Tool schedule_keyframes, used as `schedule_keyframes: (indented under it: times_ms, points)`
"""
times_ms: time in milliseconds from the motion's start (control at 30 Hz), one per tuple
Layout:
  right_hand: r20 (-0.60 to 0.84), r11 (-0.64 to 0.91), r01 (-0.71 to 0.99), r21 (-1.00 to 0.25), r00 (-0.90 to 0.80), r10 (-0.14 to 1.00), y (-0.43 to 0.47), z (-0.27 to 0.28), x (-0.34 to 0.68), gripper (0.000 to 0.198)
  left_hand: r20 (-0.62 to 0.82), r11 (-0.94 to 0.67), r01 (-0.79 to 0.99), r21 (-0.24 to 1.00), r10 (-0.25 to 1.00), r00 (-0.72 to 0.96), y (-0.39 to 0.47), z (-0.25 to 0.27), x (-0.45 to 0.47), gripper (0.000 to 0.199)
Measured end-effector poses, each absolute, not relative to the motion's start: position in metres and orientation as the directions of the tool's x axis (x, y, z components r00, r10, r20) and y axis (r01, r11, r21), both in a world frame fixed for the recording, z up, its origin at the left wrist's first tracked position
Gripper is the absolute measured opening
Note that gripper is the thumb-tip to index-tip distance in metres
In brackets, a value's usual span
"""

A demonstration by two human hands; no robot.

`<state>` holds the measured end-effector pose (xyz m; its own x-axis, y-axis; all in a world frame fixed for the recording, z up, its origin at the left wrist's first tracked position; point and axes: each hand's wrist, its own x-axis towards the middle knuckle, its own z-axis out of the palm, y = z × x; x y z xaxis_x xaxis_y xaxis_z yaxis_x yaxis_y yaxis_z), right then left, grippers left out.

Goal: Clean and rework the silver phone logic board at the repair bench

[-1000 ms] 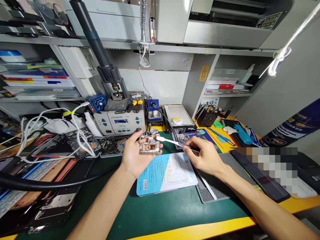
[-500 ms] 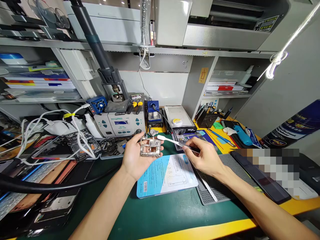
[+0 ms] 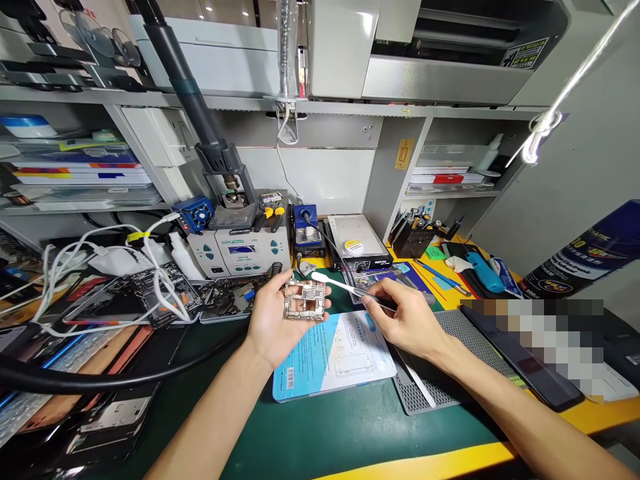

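My left hand is closed on a phone circuit board, a small gold-grey frame with cut-outs, its thumb at the upper left edge and its fingers behind. A white cotton swab points left from my right hand, which pinches it together with a slim dark tool whose kind I cannot make out. The swab's tip lies at the board's upper right edge; whether it touches is unclear. Below both hands is a blue and white printed pack on the green mat.
A hot air station stands behind my left hand, with a soldering iron stand beside it. Tangled white cables and phone parts crowd the left. At right are a grey perforated mat, a dark phone and a spray can.
My left hand and the board have shifted slightly right and down, with the board turned a little. The swab stays at its upper right edge. The whole view has moved slightly.
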<state>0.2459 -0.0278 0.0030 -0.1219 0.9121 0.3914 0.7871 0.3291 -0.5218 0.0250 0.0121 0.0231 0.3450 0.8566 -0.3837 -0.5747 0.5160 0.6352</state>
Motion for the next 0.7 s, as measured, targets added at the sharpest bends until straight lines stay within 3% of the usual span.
schedule_keyframes:
  times_ms: [700]
  points:
    - [0.383,0.416,0.763,-0.495,-0.238,0.893,-0.0297,0.0020,0.2488,0.012,-0.389,0.537,-0.581,0.612,0.844,0.369,0.0137,0.0197,0.0236,0.042]
